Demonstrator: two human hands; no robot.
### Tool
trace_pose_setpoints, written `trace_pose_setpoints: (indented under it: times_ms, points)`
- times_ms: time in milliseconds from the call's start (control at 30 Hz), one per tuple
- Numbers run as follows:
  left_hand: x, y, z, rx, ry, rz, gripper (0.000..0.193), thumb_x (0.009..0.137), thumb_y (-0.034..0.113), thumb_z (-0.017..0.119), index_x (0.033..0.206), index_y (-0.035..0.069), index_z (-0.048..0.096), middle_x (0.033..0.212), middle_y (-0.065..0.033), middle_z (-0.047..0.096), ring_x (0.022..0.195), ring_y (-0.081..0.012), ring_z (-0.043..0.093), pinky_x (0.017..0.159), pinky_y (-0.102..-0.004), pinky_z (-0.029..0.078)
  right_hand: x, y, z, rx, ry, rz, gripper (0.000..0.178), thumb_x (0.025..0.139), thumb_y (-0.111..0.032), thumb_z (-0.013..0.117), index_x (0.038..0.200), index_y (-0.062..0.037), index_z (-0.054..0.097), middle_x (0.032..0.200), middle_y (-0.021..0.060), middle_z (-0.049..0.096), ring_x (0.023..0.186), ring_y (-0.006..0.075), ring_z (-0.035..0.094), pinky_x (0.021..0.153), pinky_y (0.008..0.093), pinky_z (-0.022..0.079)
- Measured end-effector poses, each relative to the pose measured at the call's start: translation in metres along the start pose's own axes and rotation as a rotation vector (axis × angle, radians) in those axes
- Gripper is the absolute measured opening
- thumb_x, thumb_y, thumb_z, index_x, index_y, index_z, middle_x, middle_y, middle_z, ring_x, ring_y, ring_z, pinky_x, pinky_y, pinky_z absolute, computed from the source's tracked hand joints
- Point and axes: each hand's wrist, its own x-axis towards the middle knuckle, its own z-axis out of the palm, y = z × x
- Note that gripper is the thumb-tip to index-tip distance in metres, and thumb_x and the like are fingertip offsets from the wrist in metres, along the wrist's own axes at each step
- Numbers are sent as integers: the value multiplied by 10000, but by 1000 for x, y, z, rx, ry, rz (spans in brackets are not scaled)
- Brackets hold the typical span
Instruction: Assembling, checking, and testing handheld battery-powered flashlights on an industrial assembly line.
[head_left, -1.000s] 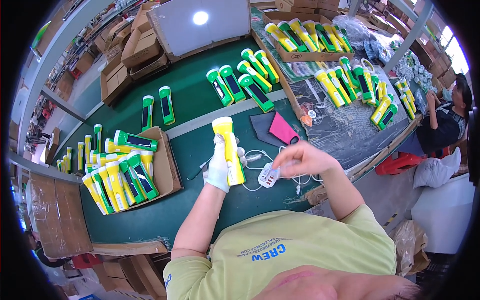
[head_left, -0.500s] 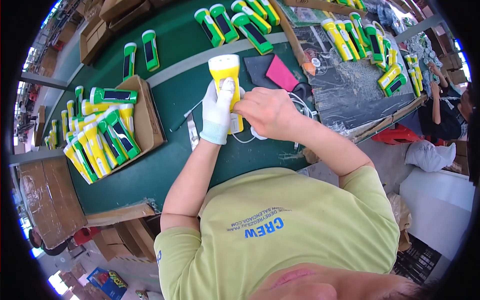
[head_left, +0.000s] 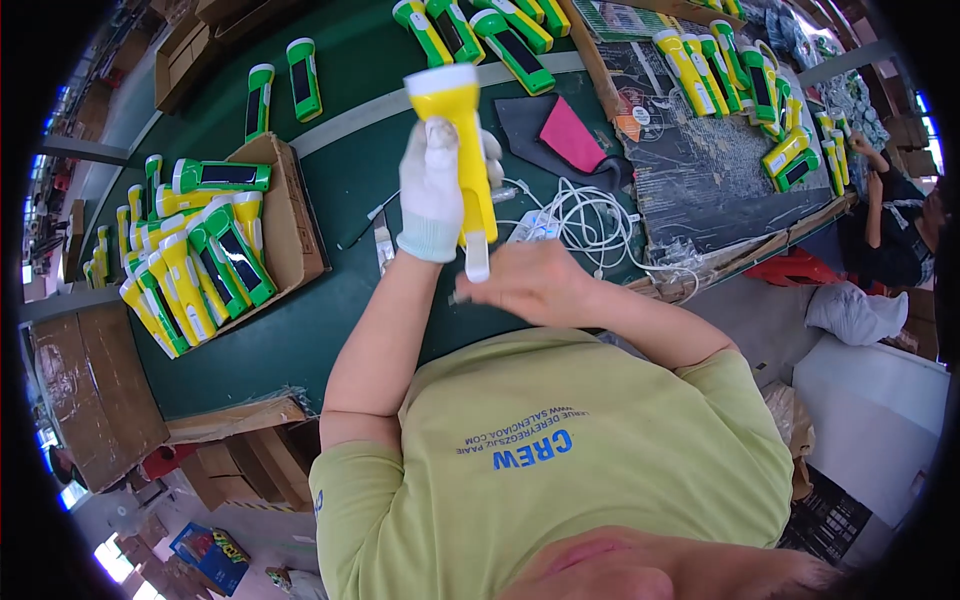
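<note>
The yellow flashlight (head_left: 462, 150) has been lifted: a second ago it lay low over the green tabletop (head_left: 350, 180) in the gloved left hand (head_left: 432, 190), and now that hand holds it raised, wide head up and white tail end pointing down toward the person's chest; the bare right hand (head_left: 535, 285) has left the white charger (head_left: 535, 228) and cables (head_left: 590, 215) it was touching and sits just below the flashlight's tail, so the charger and its coiled cable lie uncovered on the tabletop.
</note>
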Motion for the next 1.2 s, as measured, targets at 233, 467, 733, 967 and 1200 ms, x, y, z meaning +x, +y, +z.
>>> trace_pose_setpoints:
  times_ms: [233, 467, 733, 967, 1200]
  points:
    - [-22, -4, -6, -463, -223, -252, 752, 919, 644, 423, 1341, 23, 441, 1005, -82, 597, 857, -206, 584, 725, -353, 484, 25, 14, -56, 774, 355, 581, 161, 926, -101, 606, 968, 32, 687, 757, 22, 637, 608, 18, 487, 513, 172, 347]
    - [-36, 0, 3, -403, -140, -340, 646, 899, 652, 466, 1181, 74, 531, 947, -53, 602, 821, -179, 588, 710, -317, 497, 35, -3, -54, 357, 417, 369, 127, 917, -47, 613, 974, 50, 672, 870, 44, 676, 696, 38, 551, 597, 191, 440]
    - [-41, 6, 9, 85, -17, 186, 488, 911, 306, 646, 1234, 3, 441, 1045, -89, 587, 900, -165, 595, 769, -300, 508, 52, -6, -70, -185, 389, -39, 87, 800, 16, 642, 878, -13, 665, 701, 81, 615, 568, 204, 579, 507, 312, 419]
    - [-55, 12, 14, -331, -143, -216, 862, 850, 748, 413, 1310, 23, 484, 808, -78, 628, 610, -161, 586, 587, -277, 496, 32, 2, -57, 121, 322, 90, 46, 858, 2, 604, 869, 20, 645, 770, 89, 638, 672, 156, 603, 579, 280, 445]
    - [-52, 29, 1, -131, -10, 324, 514, 902, 486, 589, 1146, 42, 505, 910, -69, 572, 818, -161, 576, 748, -312, 485, 10, 23, -96, 346, 708, 406, 229, 765, -65, 761, 918, -31, 594, 837, -3, 620, 746, 61, 587, 676, 211, 485]
